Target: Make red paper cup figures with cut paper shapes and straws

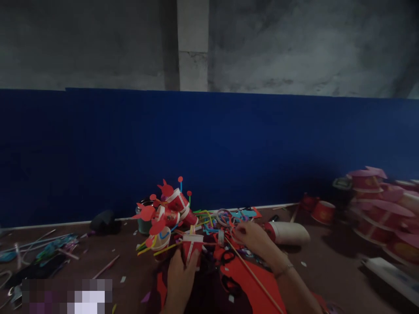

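My left hand (182,270) is wrapped round a red paper cup (193,245) with a white band and rim, holding it upright close to me. To its right, my right hand (250,235) is curled with its fingertips together. Whatever those fingers hold, if anything, is too small and dim to make out. Just left of that hand stands a small tape roll (221,238), with a pinkish ring-shaped roll (224,216) behind it. Decorated red cups (177,200) with paper discs and coloured stems are piled beyond my left hand.
Red paper (258,279) lies in front of me, with black-handled scissors (230,285) and a thin wooden stick (253,274) on it. A stack of nested cups (291,233) lies on its side at right. Pink-topped cup pieces (382,213) crowd the far right. A blue panel (209,148) stands behind.
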`<state>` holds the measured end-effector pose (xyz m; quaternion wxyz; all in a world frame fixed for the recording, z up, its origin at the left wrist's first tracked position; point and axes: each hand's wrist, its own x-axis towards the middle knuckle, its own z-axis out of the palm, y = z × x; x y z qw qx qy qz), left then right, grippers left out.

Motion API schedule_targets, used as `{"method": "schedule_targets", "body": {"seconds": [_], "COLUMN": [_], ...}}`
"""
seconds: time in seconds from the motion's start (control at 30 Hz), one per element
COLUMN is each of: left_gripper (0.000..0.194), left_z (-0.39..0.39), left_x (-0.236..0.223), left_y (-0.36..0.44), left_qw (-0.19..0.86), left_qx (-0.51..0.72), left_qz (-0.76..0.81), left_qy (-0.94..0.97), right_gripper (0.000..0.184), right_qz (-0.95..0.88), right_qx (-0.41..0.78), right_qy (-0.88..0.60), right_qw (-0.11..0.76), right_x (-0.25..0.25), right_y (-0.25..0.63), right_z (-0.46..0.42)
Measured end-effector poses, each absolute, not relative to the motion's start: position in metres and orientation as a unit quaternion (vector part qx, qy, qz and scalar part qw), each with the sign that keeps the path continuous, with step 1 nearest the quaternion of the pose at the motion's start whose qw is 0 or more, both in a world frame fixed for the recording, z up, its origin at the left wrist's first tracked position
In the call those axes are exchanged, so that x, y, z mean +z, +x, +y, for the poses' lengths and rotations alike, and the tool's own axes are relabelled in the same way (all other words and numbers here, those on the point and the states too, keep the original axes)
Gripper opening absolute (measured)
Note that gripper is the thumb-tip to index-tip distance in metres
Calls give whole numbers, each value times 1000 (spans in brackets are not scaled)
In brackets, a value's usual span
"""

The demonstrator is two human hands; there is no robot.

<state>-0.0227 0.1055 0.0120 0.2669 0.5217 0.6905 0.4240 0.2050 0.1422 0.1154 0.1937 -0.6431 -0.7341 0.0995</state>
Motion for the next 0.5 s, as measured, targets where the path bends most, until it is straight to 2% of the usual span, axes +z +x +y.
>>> {"method": "schedule_targets", "body": {"seconds": [0.13,0.2,0.33,0.5], "left_gripper": [50,48,30,28], "left_z": [105,104,101,93], "left_x": [15,17,18,18], "left_y": [-22,-23,-23,-17], "left_qw": [264,238,154,62], "left_qx": [465,487,493,530], "left_qz": [671,674,690,595], "left_qy": [514,502,507,601], "right_gripper": [12,17,35,34], "right_qz": [-749,-752,-752,-756], "right_qx": [113,111,97,107], "right_qy": [-644,-646,-651,-644], "right_qw": [107,73,32,46], "right_x": [103,95,81,70], "right_y": [201,197,193,200], "right_z": [133,131,133,142]}}
